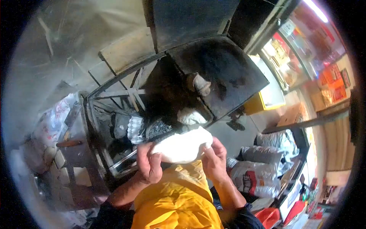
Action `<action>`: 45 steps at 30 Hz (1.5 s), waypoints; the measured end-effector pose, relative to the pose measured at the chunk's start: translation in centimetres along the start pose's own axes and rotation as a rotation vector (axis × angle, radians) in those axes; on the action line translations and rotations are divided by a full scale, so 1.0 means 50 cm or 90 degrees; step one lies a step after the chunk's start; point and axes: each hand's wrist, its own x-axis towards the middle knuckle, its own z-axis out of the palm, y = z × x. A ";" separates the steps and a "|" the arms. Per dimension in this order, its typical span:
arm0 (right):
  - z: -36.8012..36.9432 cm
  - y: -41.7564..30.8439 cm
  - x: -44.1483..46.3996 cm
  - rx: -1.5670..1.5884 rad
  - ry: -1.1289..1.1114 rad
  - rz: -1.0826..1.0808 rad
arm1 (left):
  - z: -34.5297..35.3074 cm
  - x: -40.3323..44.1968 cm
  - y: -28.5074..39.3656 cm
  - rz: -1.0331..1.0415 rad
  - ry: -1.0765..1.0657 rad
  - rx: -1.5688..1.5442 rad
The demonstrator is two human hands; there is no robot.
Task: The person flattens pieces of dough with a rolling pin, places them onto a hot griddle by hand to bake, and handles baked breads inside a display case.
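A soft white piece (182,147) is spread between my two hands, in front of my yellow apron (173,194). It is too bright to tell whether it is dough or cloth. My left hand (149,163) grips its left end, thumb on the near side. On the right end, my right hand (214,159) pinches the edge between thumb and fingers. Just beyond the piece, a crumpled pale cloth (191,116) lies at the edge of the black metal stove top (232,65). Farther back rests another bunched cloth (202,84).
Left of the stove top is an open frame holding an egg tray (135,129) and dark coals (159,129). A wooden-handled tool (69,143) lies at the left. Silvery plastic packs (259,164) are stacked at the right, and a yellow-sided bin (263,101) stands behind.
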 end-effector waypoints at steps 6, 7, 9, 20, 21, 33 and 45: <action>-0.170 -0.036 0.316 -0.049 0.077 0.172 | 0.250 0.179 -0.295 -0.322 0.176 -0.057; -0.200 -0.037 0.376 -0.032 0.084 0.208 | 0.277 0.208 -0.330 -0.368 0.164 -0.053; -0.238 -0.059 0.472 -0.082 0.105 0.215 | 0.308 0.263 -0.380 -0.373 0.149 -0.029; -0.465 -0.083 1.066 -0.540 -0.009 -0.159 | 0.330 0.559 -0.556 -0.461 0.049 0.051; -0.373 -0.129 1.016 -0.576 0.058 -0.081 | 0.305 0.523 -0.554 -0.454 0.013 0.071; -0.239 0.138 0.418 -0.469 -0.162 0.266 | -0.222 -0.188 -0.354 -0.650 0.294 0.173; -0.002 0.288 0.055 -0.550 -0.314 0.314 | -0.909 -0.710 -0.299 -0.615 0.515 0.815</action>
